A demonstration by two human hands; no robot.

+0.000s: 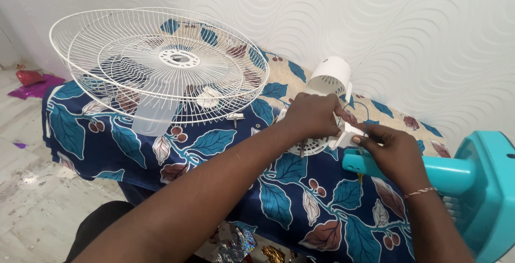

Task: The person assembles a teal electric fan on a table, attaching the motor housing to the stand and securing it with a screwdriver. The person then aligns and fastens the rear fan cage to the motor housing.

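**Inspector:** At nine to ten o'clock on the cloth-covered surface, two white wire fan guards lie stacked, dished side up, with a translucent fan blade tucked beneath them. I judge they are parked there to keep the work area free. A small white wing nut lies just beside the guards' near rim.

**Assistant:** And the cloth?

**Inspector:** A blue cloth with a leaf print covers the whole surface, likely to protect parts and catch small fasteners. At centre, the left hand presses down, fingers curled, over the white motor housing; it grips the housing to steady it.

**Assistant:** Condition of the housing?

**Inspector:** White plastic with a slotted, vented face and a short shaft projecting at six o'clock. It lies on the cloth at about two o'clock from the guards. A white vented rear cover stands just behind it, at twelve.

**Assistant:** The right hand?

**Inspector:** The right hand is closed, pinching at the housing's white bracket, where the turquoise stand neck meets it. What the fingertips hold is hidden. The neck runs to three o'clock into a turquoise stand base.
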